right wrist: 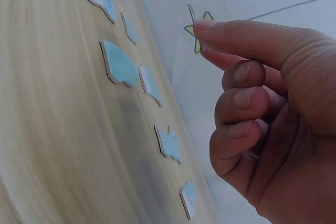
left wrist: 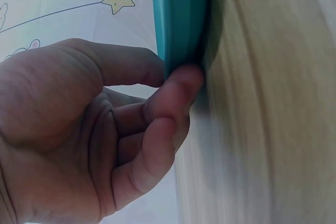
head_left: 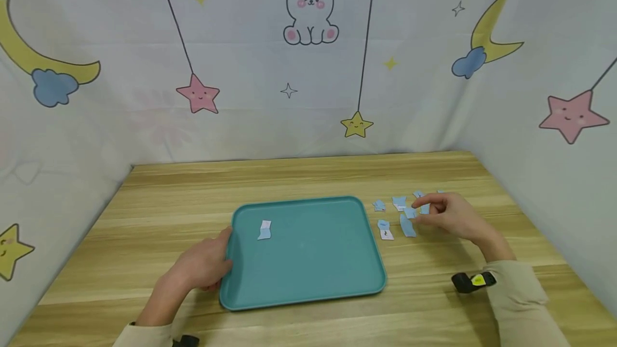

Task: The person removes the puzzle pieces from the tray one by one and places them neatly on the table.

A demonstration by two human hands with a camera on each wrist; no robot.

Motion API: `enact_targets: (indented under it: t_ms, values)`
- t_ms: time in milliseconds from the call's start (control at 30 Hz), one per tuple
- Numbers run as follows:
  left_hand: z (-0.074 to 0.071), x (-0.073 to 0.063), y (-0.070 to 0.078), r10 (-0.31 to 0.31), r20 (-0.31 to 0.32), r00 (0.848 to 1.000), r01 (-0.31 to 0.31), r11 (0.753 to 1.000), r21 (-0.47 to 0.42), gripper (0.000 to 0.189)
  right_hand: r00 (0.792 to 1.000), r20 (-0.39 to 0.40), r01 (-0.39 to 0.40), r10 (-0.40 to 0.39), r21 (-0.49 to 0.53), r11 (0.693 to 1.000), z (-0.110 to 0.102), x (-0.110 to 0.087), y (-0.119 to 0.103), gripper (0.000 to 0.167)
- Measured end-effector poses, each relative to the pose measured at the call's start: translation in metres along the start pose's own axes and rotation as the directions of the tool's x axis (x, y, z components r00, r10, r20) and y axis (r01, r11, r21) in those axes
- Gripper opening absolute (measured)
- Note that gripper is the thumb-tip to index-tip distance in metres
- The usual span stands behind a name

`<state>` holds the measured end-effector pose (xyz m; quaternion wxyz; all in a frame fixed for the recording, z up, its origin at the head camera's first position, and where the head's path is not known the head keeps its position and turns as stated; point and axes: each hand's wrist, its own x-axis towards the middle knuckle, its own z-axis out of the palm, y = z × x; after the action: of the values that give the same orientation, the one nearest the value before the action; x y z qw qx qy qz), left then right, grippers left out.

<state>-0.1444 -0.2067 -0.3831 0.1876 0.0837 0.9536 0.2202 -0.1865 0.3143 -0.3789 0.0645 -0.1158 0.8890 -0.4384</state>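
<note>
At the left edge of a teal tray point(head_left: 308, 283), my left hand point(head_left: 204, 261) grips the rim. The left wrist view shows the thumb at the tray's rim point(left wrist: 178, 19) and curled fingers at its underside. One blue-and-white puzzle piece point(head_left: 264, 230) lies in the tray's upper left. To the right of the tray, my right hand point(head_left: 450, 216) pinches a small light-blue puzzle piece point(head_left: 409, 212) between thumb and index finger. The right wrist view has this held piece point(right wrist: 191, 11) edge-on, raised above the table, the other fingers curled into the palm.
Several loose puzzle pieces lie on the wooden table point(head_left: 299, 328) near my right hand, among them a curved blue one point(head_left: 407, 226) and a blue-and-white one point(head_left: 385, 229). A printed cloth point(head_left: 270, 138) hangs behind the table and along its sides.
</note>
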Motion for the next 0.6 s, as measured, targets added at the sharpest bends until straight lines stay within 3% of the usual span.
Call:
enact_targets:
  t_ms: [167, 600]
  values:
    - [0.001, 0.0, -0.001, 0.0, -0.002, 1.0, 0.0, 1.0, -0.002, 0.075, 1.0, 0.002, 0.006, -0.006, -0.025, 1.0, -0.006, -0.001, 0.01, 0.035]
    - [0.001, 0.001, -0.001, 0.009, -0.006, 1.0, -0.009, 1.0, -0.001, 0.076, 0.997, 0.008, -0.077, 0.078, -0.078, 0.994, -0.02, -0.006, 0.031, 0.037]
